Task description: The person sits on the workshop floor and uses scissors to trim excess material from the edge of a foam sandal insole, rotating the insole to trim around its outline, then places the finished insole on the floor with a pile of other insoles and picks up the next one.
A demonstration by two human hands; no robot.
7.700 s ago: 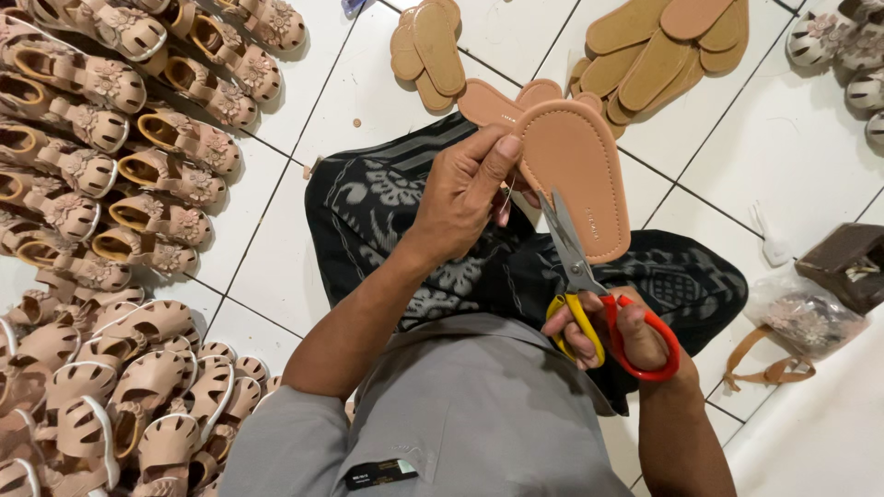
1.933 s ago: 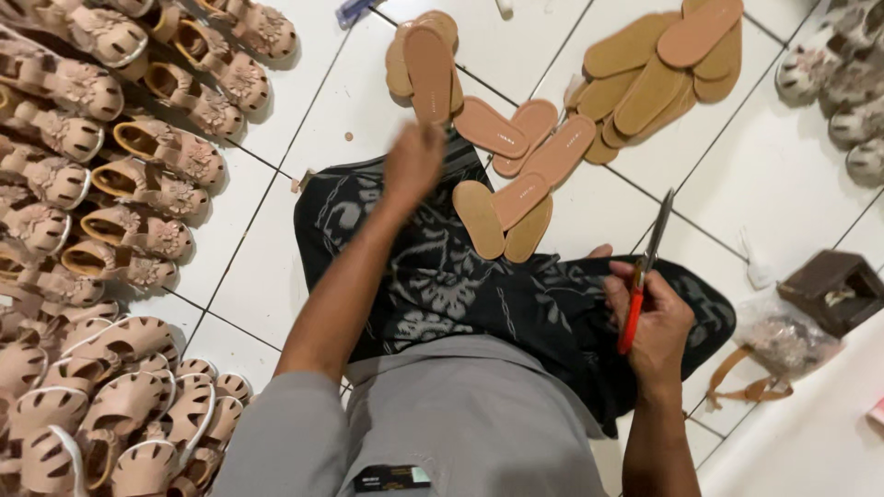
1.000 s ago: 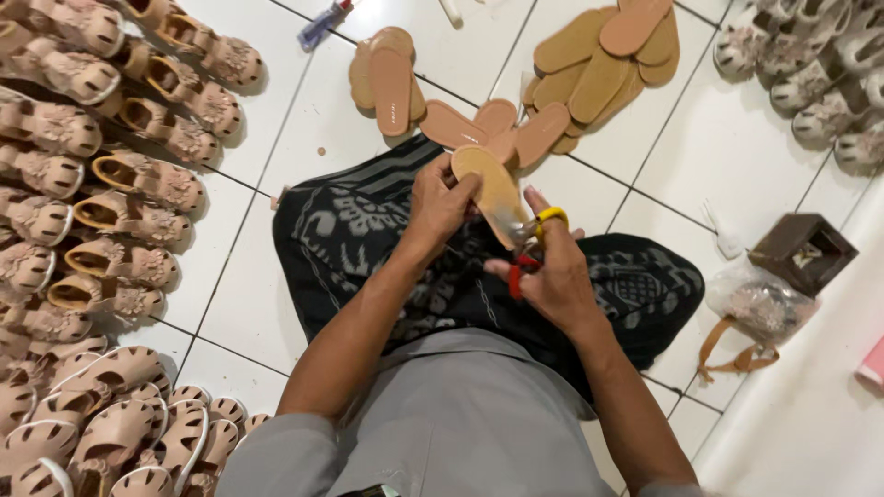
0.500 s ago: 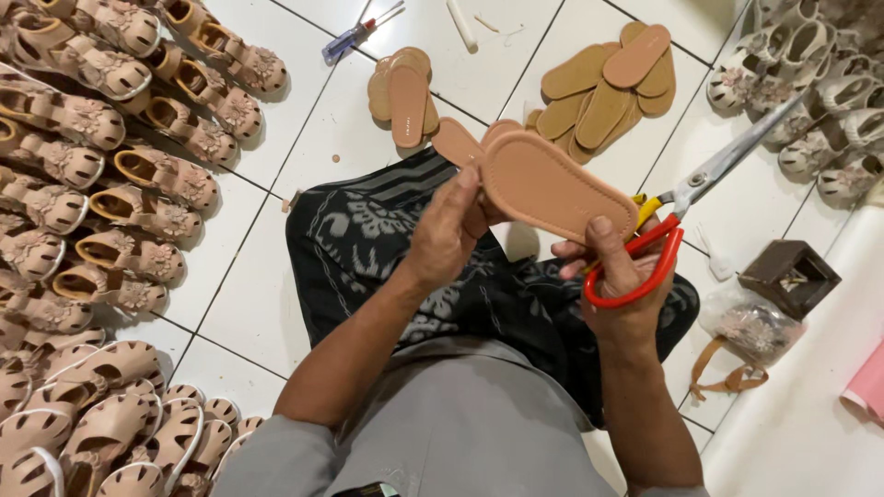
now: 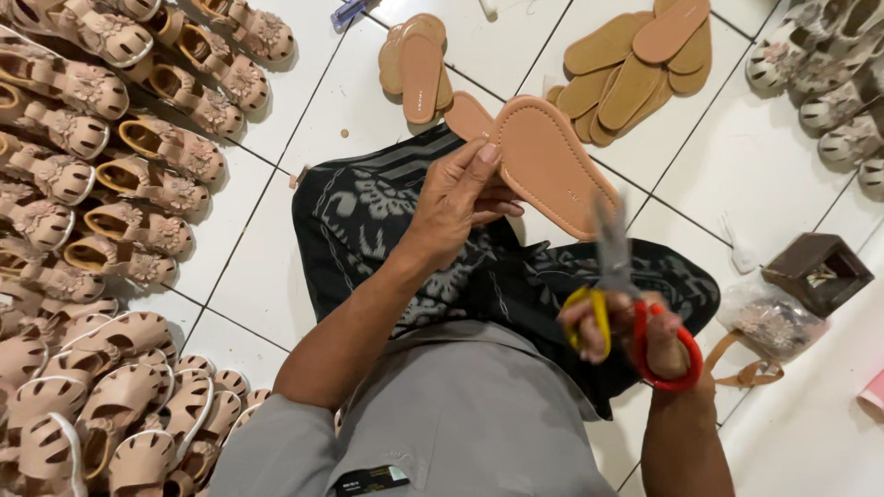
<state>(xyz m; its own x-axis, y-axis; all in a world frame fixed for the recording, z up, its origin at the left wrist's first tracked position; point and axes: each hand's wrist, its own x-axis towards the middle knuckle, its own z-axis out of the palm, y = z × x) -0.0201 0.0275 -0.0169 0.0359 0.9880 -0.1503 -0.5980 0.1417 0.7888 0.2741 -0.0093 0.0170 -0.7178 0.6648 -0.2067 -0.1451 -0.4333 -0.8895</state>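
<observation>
Scissors (image 5: 619,304) lowered, seemingly touching held sole (image 5: 552,166)

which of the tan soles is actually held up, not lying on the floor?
The sole pinched in the left hand; the other soles lie piled on the tiles.
</observation>
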